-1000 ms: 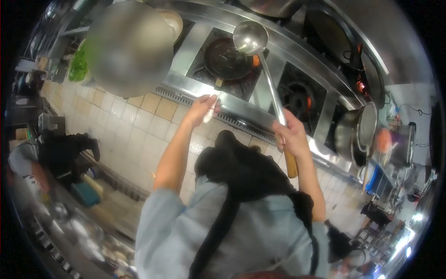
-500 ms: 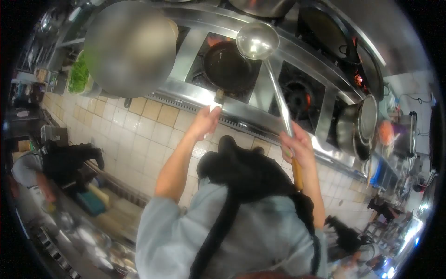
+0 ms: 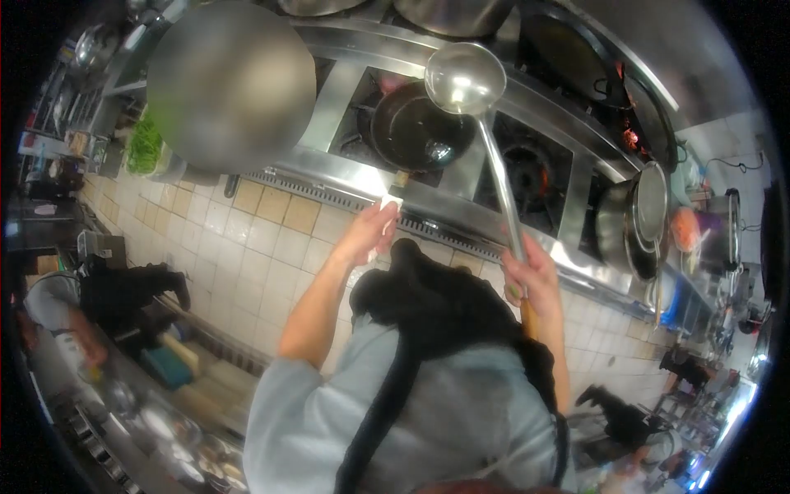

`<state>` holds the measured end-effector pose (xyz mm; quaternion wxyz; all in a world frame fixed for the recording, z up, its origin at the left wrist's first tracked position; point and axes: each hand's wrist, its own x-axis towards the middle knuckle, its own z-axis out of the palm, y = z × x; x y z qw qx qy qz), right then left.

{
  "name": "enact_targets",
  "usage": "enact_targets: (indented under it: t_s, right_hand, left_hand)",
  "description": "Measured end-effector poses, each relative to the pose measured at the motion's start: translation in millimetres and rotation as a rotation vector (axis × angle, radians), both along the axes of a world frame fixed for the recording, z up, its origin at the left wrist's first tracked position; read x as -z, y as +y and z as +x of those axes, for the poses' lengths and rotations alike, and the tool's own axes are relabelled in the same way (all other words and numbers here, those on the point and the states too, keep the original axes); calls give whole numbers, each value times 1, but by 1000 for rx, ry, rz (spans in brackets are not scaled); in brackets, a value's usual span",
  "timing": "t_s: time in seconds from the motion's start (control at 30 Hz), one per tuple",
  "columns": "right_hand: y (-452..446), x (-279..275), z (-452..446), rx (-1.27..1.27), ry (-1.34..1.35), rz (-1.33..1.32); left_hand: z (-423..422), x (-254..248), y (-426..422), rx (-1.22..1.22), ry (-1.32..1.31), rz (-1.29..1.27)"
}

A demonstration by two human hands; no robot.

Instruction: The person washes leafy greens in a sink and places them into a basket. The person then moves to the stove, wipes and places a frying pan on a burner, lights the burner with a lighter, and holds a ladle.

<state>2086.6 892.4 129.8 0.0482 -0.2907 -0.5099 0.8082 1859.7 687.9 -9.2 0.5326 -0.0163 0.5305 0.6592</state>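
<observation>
My left hand (image 3: pixel 368 231) is closed around the frying pan's handle with a white cloth (image 3: pixel 390 202) between. The dark frying pan (image 3: pixel 403 136) sits over a burner, with a shiny pool of liquid at its near right side. My right hand (image 3: pixel 533 272) grips a long-handled ladle (image 3: pixel 504 185) low on its shaft, near the wooden end. The ladle's round metal bowl hangs above the pan's far right rim; from this angle I cannot tell what it holds.
A burner (image 3: pixel 527 169) lies right of the pan. Stacked pans (image 3: pixel 629 222) stand farther right, large pots (image 3: pixel 457 16) behind. Leafy greens (image 3: pixel 146 144) fill a container at left. Co-workers (image 3: pixel 123 292) (image 3: pixel 629 420) stand behind me on both sides. A blurred round patch hides the upper left.
The pan has shifted slightly right with my left hand, and a bright pool now shows at its near right. The ladle bowl has moved slightly right.
</observation>
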Motion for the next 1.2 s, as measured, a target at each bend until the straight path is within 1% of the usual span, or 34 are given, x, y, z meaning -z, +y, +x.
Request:
enact_targets:
  t_s: [0.07, 0.17, 0.4, 0.5, 0.57, 0.6, 0.67, 0.7, 0.77, 0.87, 0.9, 0.97, 1.0, 1.07, 1.1, 1.17, 1.2]
  right_hand:
    - [0, 1, 1, -2, 25, -13]
    - [-1, 4, 3, 17, 42, -14]
    - [3, 10, 8, 64, 22, -11]
    - [1, 8, 9, 101, -8, -20]
    - [1, 8, 12, 116, -28, -15]
    - [3, 10, 14, 98, -29, 7]
    - [4, 12, 17, 82, -30, 28]
    - [4, 13, 19, 83, -41, 29]
    - [3, 12, 22, 92, -54, 29]
    - [0, 6, 22, 99, -62, 30]
    - [0, 6, 23, 88, -67, 36]
    - [-1, 3, 26, 83, -82, 42]
    - [-1, 2, 27, 84, -46, -1]
    - [-1, -2, 29, 79, -10, -47]
    - [-1, -5, 32, 123, -12, -74]
    - [1, -7, 37, 169, -16, -104]
    - [2, -7, 43, 211, 20, -119]
  left_hand:
    - [1, -2, -1, 41, -73, 38]
    - [4, -8, -1, 80, -103, 39]
    - [10, -20, -8, 165, -69, 38]
    - [12, -36, -9, 201, 2, -5]
    - [15, -48, -7, 228, 133, -101]
    - [16, -47, -6, 227, 133, -102]
    - [20, -46, -4, 240, 264, -208]
    - [22, -46, -3, 243, 263, -208]
    - [24, -45, -1, 225, 359, -231]
    - [24, -40, 6, 199, 391, -208]
    - [24, -39, 12, 206, 390, -204]
    - [25, -38, 24, 123, 362, -146]
    - [24, -40, 30, 126, 357, -143]
    - [19, -47, 39, 169, 284, -130]
    - [16, -46, 42, 165, 282, -133]
    - [16, -45, 47, 251, 176, -49]
    - [17, -46, 49, 265, 174, -47]
